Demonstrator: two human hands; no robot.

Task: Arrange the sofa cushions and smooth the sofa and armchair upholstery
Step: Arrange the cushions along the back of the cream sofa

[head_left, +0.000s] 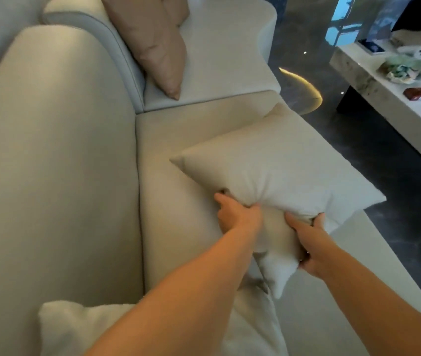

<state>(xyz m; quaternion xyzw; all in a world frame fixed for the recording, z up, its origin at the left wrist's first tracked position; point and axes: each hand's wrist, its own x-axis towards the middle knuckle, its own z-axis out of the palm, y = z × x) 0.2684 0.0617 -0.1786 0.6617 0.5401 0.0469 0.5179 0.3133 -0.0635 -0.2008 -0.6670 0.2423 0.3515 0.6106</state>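
Note:
A cream cushion (276,173) hangs just above the seat of the pale sofa (176,140). My left hand (237,214) grips its near edge and my right hand (309,242) clutches the bunched lower corner. Two tan cushions (153,42) lean against the backrest (50,150) of the farther seat section. Another white cushion (86,330) lies at the bottom of the view, partly under my left forearm.
A low white coffee table (389,98) stands to the right with a crumpled bag (404,69), a red packet (419,93) and other small items on it. Dark glossy floor (358,155) runs between sofa and table.

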